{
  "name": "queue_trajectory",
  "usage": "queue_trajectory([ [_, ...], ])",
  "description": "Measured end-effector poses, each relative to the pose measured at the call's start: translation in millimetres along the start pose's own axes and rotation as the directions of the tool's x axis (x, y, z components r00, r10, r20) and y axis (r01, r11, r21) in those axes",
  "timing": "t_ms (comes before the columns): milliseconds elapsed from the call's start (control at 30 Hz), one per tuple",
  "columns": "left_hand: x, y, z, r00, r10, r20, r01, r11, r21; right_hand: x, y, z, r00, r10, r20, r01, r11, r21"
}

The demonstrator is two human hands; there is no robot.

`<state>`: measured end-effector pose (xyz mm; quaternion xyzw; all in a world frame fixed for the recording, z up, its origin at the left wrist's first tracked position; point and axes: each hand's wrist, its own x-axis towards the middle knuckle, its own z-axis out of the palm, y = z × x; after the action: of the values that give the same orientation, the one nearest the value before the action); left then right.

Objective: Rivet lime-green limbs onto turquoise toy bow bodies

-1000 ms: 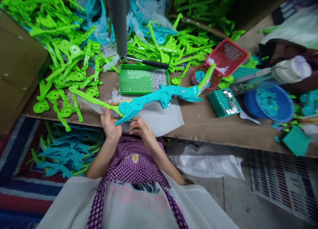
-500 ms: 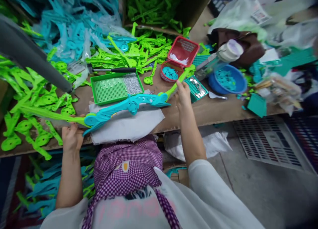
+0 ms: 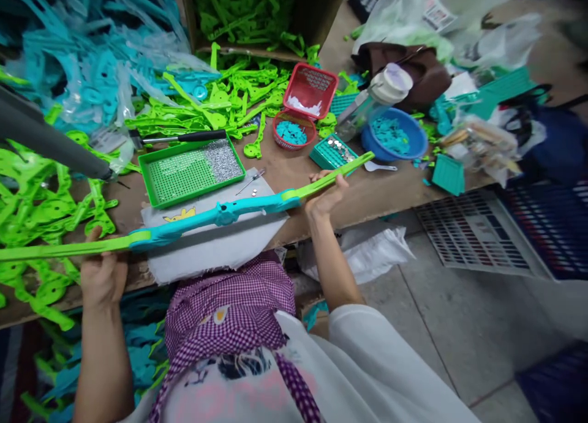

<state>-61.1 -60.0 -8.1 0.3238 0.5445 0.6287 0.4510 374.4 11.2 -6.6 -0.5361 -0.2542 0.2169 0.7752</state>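
Brown and cluttered, the tabletop (image 3: pixel 390 193) ran across the middle of the frame, above a grey tiled floor at lower right. At the far left lay a heap of loose green plastic pieces (image 3: pixel 41 193), with a grey pole (image 3: pixel 50 144) slanting over them. At lower left, the left hand (image 3: pixel 103 273) was closed around the green left arm of a long toy bow (image 3: pixel 220 215), its grip clamped on that arm from below. The bow stretched nearly level across the centre of the frame, its turquoise middle section held just above a white cloth (image 3: pixel 215 245) spread on the tabletop's near edge. Behind the cloth sat a green tray (image 3: pixel 184 175) with a patch of small silver parts at its right end, and a black-handled tool (image 3: pixel 184 137) lay beyond it. Right of centre, the right hand (image 3: pixel 326 196) held the bow's green right arm, fingers curled over it and thumb beneath, its grip shut on that arm. Further back stood a red basket (image 3: pixel 310 91), a small round red basket of turquoise bits (image 3: pixel 293 131), and, toward the right, a blue bowl (image 3: pixel 395 135).
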Motion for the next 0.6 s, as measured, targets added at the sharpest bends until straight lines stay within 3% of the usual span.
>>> queue_trajectory([
  [267, -15, -3, 16.2, 0.998, 0.027, -0.052, -0.032, 0.994, -0.103, -6, -4, -28, 0.990, 0.024, 0.138, -0.030, 0.999, 0.040],
  [467, -16, -4, 16.5, 0.995, 0.066, -0.076, -0.068, 0.997, -0.028, -3, -6, -41, 0.970, 0.108, 0.216, -0.106, 0.994, -0.019],
  [533, -16, 0, 17.9, 0.995, 0.049, -0.082, -0.052, 0.998, -0.025, -4, -4, -50, 0.968, 0.169, 0.183, -0.162, 0.985, -0.053],
  [600, -17, 6, 18.9, 0.997, 0.032, -0.076, -0.033, 0.999, -0.017, -9, -2, -62, 0.972, 0.222, 0.076, -0.214, 0.972, -0.101],
])
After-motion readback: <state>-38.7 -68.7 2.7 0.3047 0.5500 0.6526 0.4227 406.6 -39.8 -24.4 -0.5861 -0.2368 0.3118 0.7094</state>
